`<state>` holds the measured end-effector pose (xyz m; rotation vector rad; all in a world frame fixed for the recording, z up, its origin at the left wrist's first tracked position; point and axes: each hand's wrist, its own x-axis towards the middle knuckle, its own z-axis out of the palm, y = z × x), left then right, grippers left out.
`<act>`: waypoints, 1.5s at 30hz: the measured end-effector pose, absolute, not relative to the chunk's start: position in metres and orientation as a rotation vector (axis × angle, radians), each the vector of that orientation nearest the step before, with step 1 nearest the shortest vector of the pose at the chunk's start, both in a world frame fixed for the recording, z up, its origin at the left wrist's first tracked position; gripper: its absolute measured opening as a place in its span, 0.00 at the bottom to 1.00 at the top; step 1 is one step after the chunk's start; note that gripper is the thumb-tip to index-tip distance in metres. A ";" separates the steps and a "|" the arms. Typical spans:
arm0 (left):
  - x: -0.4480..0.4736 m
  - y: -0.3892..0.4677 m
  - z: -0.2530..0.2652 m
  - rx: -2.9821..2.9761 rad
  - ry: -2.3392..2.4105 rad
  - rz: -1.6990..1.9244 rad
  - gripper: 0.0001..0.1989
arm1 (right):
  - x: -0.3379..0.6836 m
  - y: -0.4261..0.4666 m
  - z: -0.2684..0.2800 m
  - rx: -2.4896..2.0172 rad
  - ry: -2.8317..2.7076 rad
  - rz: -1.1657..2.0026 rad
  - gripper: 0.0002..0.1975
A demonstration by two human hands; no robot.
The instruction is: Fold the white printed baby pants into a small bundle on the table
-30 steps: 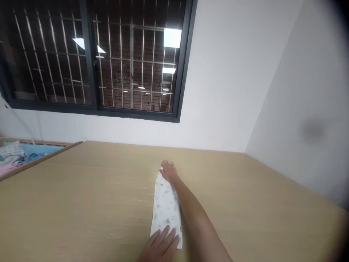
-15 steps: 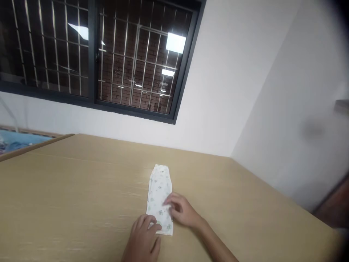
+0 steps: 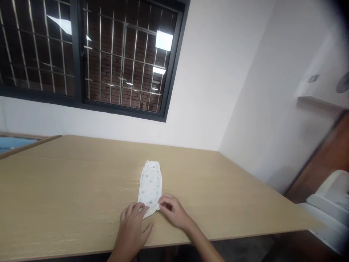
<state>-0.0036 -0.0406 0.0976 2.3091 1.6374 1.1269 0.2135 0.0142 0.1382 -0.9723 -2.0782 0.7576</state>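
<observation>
A white folded cloth garment with a small grey-green print lies lengthwise on the table, narrower at its far end. My right hand has its thumb and fingertips pinched on the near right corner, which is bunched and slightly raised. At the near left corner, my left hand rests with its fingers on the fabric and its thumb spread away. The near edge curves between the two hands, and the left fingers cover part of it. What kind of garment it is, I cannot make out.
The wide tan table reaches the white wall below a barred window. Its front edge runs just under my wrists. Blue fabric shows beyond a raised edge at far left. A white object stands beyond the right end.
My right hand has moved down to the garment's near right corner and pinched it. That edge now curves up instead of lying straight. The view has swung right, showing the table's front edge.
</observation>
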 end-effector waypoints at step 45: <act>-0.012 0.245 0.131 1.840 1.750 1.096 0.16 | 0.195 0.249 0.115 -1.280 -1.491 0.835 0.16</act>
